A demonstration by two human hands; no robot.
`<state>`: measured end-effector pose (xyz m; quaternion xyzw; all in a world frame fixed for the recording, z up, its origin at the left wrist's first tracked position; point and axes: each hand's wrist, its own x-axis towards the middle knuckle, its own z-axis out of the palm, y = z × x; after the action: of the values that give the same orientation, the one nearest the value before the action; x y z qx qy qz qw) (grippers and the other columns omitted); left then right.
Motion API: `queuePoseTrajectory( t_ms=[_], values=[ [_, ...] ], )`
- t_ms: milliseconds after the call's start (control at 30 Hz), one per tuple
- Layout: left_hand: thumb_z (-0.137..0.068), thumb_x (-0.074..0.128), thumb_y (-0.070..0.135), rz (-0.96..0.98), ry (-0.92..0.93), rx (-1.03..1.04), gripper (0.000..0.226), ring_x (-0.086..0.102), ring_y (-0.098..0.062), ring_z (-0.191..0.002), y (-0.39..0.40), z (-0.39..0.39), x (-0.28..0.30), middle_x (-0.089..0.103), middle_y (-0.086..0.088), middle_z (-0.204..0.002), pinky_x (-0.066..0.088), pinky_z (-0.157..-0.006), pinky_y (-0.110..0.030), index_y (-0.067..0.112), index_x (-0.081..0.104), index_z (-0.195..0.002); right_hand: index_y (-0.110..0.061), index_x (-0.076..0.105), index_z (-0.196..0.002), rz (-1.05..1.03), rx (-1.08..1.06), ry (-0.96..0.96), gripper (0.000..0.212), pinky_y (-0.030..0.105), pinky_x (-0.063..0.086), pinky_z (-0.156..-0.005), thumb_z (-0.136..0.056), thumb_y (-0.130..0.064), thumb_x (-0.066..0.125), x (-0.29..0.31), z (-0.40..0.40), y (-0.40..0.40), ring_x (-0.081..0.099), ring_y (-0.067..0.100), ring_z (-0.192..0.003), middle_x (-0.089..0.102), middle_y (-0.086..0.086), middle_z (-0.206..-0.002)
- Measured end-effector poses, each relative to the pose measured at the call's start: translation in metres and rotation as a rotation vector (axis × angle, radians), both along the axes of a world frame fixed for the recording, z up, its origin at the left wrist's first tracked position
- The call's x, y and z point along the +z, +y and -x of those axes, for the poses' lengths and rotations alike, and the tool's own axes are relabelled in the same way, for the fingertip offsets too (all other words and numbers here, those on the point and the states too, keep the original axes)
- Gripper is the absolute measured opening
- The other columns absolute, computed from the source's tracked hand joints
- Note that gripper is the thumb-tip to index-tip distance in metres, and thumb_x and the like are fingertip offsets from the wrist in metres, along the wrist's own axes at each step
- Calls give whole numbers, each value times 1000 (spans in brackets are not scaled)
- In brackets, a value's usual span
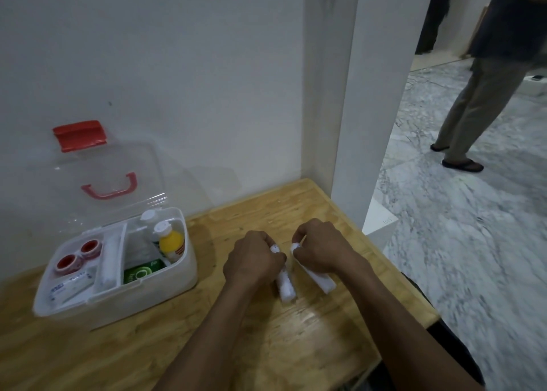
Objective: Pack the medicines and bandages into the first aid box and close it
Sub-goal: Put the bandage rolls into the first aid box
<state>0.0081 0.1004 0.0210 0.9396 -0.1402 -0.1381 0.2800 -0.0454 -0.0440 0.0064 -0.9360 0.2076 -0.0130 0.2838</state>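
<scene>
On the wooden desk [177,346], two white bandage rolls are gripped, one [286,287] by the left hand [251,262], one [318,278] by the right hand [321,250]; judged next, both are to be carried left into the open first aid box [118,296], where two red tape rolls [78,257] and two bottles [165,236] are already packed

Wooden table [310,213], set into a white wall corner. Carried an open first aid box [189,260] near its back left, against the wall. Bore two white bandage rolls to the right of the box, left roll [286,288] and right roll [321,281] just beside each other.
</scene>
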Motion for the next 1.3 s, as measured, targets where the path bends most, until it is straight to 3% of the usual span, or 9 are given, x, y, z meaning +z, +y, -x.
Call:
queuePoseTrajectory(
  t_ms=[233,500,600,733,933,1033,1300],
  values=[
    [-76,65,38,11,-73,-9,10,64,-16,-76,5,9,3,64,11,-82,52,-62,-30,34,63,-85,-19,70,-111,-15,39,-75,29,24,45,-69,-86,-30,61,5,13,3,65,16,-93,69,1,-108],
    [-80,68,29,387,-233,17,9,65,0,-67,51,27,21,68,14,-75,57,-60,-30,33,68,-89,-19,71,-112,-149,50,-369,24,4,44,-68,-90,-28,65,22,26,29,64,-1,-85,73,-8,-101],
    [-82,70,22,533,-306,18,11,64,4,-71,67,35,37,68,16,-75,53,-59,-21,30,69,-89,-19,73,-108,-220,27,-516,22,8,50,-72,-87,-26,69,34,29,47,65,-3,-85,73,-13,-95],
    [-82,73,19,659,-404,59,13,65,4,-75,91,40,55,68,18,-79,55,-62,-18,29,69,-90,-22,75,-99,-281,15,-675,15,17,54,-70,-85,-25,74,50,29,71,67,-1,-84,72,-16,-90],
    [-82,74,19,710,-592,127,18,63,5,-85,134,35,76,65,25,-87,52,-67,-11,30,70,-96,-26,77,-96,-321,11,-821,13,20,52,-72,-83,-27,76,75,23,108,67,1,-85,73,-19,-85],
    [-81,76,15,721,-655,167,18,64,3,-86,154,27,86,70,16,-91,47,-71,-6,23,73,-97,-26,76,-98,-297,42,-881,15,23,53,-74,-83,-29,76,86,15,126,68,2,-86,73,-19,-88],
    [-83,74,21,680,-747,286,19,64,-2,-88,191,-2,98,71,8,-96,57,-76,-27,22,74,-102,-27,76,-97,-307,83,-957,15,33,54,-75,-83,-32,76,103,-17,165,67,6,-85,74,-14,-88]
  ],
)
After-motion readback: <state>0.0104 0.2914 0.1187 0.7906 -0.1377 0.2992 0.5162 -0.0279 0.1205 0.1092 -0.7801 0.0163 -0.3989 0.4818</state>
